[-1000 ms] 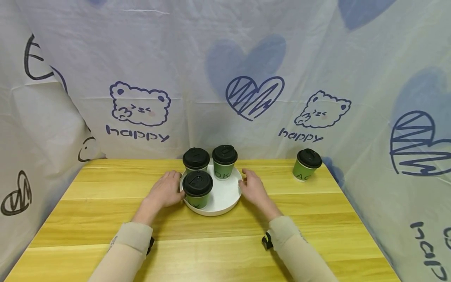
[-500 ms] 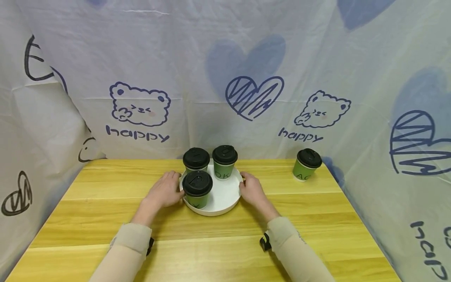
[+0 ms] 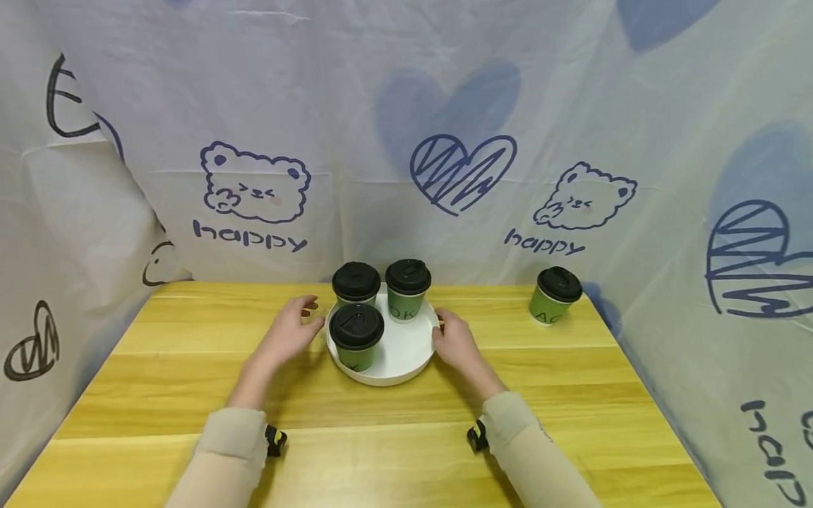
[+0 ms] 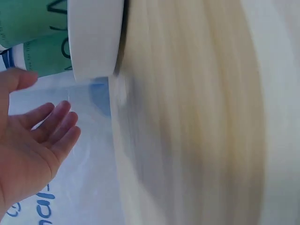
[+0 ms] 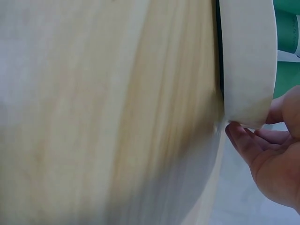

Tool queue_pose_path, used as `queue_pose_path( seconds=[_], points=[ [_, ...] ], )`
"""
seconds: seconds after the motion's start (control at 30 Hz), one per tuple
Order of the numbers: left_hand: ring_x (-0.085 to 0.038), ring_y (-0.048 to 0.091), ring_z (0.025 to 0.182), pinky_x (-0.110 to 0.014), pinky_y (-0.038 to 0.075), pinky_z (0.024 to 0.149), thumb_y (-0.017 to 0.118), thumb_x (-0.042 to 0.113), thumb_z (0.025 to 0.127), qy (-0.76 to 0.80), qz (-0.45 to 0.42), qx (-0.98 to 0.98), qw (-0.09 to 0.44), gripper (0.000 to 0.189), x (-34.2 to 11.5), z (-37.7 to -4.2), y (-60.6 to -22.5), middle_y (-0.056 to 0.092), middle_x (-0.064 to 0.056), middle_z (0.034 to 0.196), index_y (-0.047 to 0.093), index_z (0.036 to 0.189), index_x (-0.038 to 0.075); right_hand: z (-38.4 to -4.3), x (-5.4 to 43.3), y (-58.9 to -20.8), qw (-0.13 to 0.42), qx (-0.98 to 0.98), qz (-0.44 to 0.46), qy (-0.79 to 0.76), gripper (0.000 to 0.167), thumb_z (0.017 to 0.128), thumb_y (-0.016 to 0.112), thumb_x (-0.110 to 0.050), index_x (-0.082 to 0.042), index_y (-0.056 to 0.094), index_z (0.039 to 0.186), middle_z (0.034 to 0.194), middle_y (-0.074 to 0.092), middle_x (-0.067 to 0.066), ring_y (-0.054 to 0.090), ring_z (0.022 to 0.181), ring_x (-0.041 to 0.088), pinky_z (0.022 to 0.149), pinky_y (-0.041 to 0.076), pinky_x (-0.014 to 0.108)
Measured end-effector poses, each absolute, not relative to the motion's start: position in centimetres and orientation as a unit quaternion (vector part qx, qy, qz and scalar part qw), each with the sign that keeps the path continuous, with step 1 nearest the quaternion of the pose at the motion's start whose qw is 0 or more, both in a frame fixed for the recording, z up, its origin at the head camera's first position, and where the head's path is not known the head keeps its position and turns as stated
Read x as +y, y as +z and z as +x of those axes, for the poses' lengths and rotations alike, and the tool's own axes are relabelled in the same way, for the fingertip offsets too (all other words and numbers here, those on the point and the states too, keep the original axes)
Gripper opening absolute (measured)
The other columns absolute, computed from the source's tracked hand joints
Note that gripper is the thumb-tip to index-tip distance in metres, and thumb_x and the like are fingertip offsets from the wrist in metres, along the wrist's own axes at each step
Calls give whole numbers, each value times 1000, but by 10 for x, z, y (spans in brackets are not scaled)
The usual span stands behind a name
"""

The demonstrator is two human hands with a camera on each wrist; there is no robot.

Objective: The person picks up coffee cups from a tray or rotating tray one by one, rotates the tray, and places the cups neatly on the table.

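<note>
A round white tray (image 3: 411, 346) stands on the wooden table with three lidded paper cups in it. The front cup (image 3: 357, 337) has a black lid and a green body, like the back left cup (image 3: 356, 282) and the back right cup (image 3: 408, 289). My left hand (image 3: 293, 328) is just left of the tray, apart from it; in the left wrist view its fingers are relaxed and hold nothing. On the opposite side, my right hand (image 3: 454, 341) pinches the tray's rim, thumb at the top edge and fingers on the outer wall, as the right wrist view shows.
Another green cup with a black lid (image 3: 555, 296) stands alone near the table's back right corner. A white cloth (image 3: 368, 219) with blue drawings hangs behind the table (image 3: 381, 451) and along both sides.
My left hand has let go of the tray's left rim and drawn back a little to the left. The right hand closed in on the right rim earlier and stays there. The cups keep their places.
</note>
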State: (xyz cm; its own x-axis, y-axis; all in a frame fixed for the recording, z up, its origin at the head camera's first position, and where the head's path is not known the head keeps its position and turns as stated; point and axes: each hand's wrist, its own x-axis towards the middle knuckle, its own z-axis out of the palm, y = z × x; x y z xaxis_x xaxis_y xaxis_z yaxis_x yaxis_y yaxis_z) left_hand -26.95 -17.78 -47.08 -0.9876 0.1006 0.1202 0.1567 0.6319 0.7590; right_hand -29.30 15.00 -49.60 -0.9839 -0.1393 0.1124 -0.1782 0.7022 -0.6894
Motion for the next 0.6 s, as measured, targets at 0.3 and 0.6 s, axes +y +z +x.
queue_pose_path(
  seconds=[0.3, 0.6],
  points=[
    [-45, 58, 129, -33, 56, 86, 53, 12, 101, -525, 33, -851, 9, 53, -171, -258, -474, 57, -27, 142, 46, 151, -5, -288, 149, -490, 7, -917, 80, 391, 45, 101, 47, -1, 12, 50, 145, 141, 59, 29, 62, 124, 41, 103, 54, 50],
    [-30, 71, 99, -19, 52, 71, 59, 8, 94, -515, 47, -856, 23, 51, -161, -255, -483, 66, -29, 124, 55, 141, -10, -285, 154, -494, 5, -919, 85, 385, 47, 100, 47, -1, 13, 49, 145, 140, 58, 30, 57, 130, 42, 108, 50, 52]
  ],
)
